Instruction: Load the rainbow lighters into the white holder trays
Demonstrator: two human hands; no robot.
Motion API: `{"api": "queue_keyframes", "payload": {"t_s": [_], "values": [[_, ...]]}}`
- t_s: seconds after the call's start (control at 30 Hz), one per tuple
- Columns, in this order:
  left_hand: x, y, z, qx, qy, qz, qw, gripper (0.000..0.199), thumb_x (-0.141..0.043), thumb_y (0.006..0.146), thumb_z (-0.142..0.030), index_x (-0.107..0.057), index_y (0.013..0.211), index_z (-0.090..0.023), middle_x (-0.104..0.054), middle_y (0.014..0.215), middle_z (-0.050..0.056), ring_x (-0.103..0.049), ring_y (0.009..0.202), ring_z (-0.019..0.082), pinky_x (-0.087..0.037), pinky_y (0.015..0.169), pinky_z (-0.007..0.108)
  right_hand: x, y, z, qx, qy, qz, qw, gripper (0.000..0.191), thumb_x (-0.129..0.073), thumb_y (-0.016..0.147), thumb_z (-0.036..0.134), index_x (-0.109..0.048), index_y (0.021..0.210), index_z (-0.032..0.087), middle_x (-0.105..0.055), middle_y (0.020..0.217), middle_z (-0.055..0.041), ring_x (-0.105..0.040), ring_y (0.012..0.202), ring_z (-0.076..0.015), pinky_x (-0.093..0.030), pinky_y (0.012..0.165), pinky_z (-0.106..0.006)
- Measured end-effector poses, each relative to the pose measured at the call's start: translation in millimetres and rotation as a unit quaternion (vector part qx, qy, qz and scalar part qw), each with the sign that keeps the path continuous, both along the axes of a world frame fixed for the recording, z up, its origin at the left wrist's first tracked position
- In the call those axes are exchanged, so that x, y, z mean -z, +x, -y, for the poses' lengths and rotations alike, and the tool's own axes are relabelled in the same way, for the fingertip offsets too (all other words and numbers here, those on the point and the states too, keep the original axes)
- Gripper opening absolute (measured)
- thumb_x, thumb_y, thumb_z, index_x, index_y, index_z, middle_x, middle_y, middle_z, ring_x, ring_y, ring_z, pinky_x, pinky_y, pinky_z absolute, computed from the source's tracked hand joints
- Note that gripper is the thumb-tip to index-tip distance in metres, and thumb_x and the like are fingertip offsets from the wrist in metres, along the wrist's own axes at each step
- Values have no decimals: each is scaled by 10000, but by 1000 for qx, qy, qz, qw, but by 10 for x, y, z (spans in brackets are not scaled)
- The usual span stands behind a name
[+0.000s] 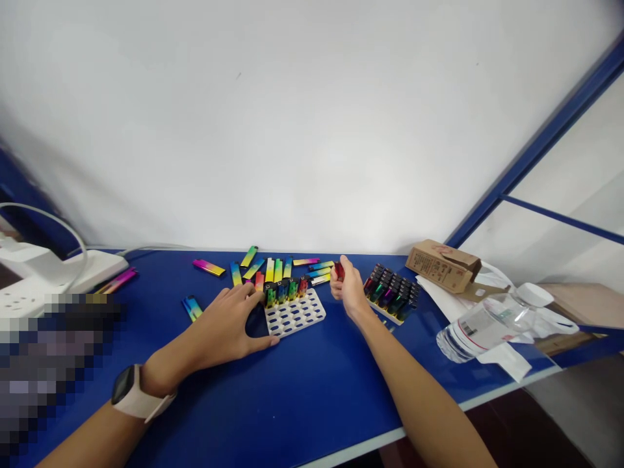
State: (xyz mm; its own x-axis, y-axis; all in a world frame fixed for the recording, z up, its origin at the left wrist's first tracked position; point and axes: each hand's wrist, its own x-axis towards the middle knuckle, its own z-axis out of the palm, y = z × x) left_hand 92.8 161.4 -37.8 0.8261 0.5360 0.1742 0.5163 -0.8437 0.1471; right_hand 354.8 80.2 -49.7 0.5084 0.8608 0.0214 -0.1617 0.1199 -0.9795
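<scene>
My right hand (348, 289) pinches a red lighter (339, 271) upright between fingers and thumb. My left hand (227, 322) spans the left corner of a white perforated tray (295, 322), thumb at its front edge and fingertips beside the first standing lighter. Several gradient-coloured disposable lighters (285, 289) stand in the tray's back row. More loose lighters (263, 268) lie scattered behind it on the blue table (322, 390). To the right, a packed block of dark-topped lighters (391, 292) sits in a holder near my right hand.
A white power strip (58, 273) with a cable lies at the far left, beside a pixelated blur. On the right are a cardboard box (441, 265), white sheets, and a plastic water bottle (487, 325). The table's front edge runs along the lower right.
</scene>
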Motion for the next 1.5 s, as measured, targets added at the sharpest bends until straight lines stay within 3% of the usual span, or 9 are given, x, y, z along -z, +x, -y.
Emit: {"api": "queue_keyframes", "payload": {"t_s": [0.17,0.5,0.67,0.8,0.93,1.1,1.33,1.5], "values": [[30,-1,-11,-2,-4,5,1000,932,-576,741,-841,-626,1337,-127,-612,1328,224,-575,1246,415,-455,1061,550,-38,-29,15,18,14,15,1000,473,-422,925,562,-384,596,225,-273,465,77,-220,375,-65,-168,373,-198],[38,-21,-12,-1,-3,25,1000,898,-612,725,-823,-636,1328,-159,-634,1313,204,-606,1211,399,-467,1054,521,-51,-36,31,1,10,61,998,457,-397,928,570,-399,622,231,-283,483,75,-246,395,-76,-182,387,-211],[14,-13,24,-4,-10,8,1000,865,-626,752,-776,-617,1337,-139,-599,1361,217,-571,1263,407,-443,1083,542,-86,-12,77,-61,7,113,992,432,-482,924,643,-498,841,219,-354,567,93,-265,430,-73,-230,420,-210],[16,-11,26,3,-10,21,1000,837,-640,741,-775,-636,1314,-165,-606,1356,205,-574,1255,402,-445,1073,530,-96,23,119,-95,29,241,966,350,-569,940,557,-468,875,229,-537,706,49,-485,579,-107,-416,576,-241],[18,-12,20,8,-17,25,1000,836,-633,742,-782,-640,1310,-168,-608,1352,206,-575,1240,390,-441,1069,518,-114,37,141,-70,46,347,934,299,-582,956,493,-626,937,197,-655,888,-27,-602,831,-175,-484,784,-305],[0,-9,34,9,-17,25,1000,809,-640,741,-773,-655,1275,-164,-623,1308,197,-589,1207,390,-450,1042,511,-78,33,129,-108,60,314,942,317,-615,951,464,-694,1120,207,-700,1063,-69,-648,939,-204,-517,836,-327],[5,-4,36,12,-12,23,1000,802,-635,745,-773,-650,1273,-170,-620,1308,190,-579,1229,385,-438,1052,496,-70,40,151,-147,32,349,925,310,-576,980,431,-666,1178,210,-668,989,-61,-650,899,-205,-539,834,-358],[0,-13,48,11,-6,10,1000,815,-624,759,-771,-627,1297,-159,-602,1342,202,-555,1269,393,-428,1068,501,-78,47,163,-141,26,368,919,301,-589,975,394,-648,1203,206,-689,1152,-98,-661,1073,-243,-515,986,-423]]}}
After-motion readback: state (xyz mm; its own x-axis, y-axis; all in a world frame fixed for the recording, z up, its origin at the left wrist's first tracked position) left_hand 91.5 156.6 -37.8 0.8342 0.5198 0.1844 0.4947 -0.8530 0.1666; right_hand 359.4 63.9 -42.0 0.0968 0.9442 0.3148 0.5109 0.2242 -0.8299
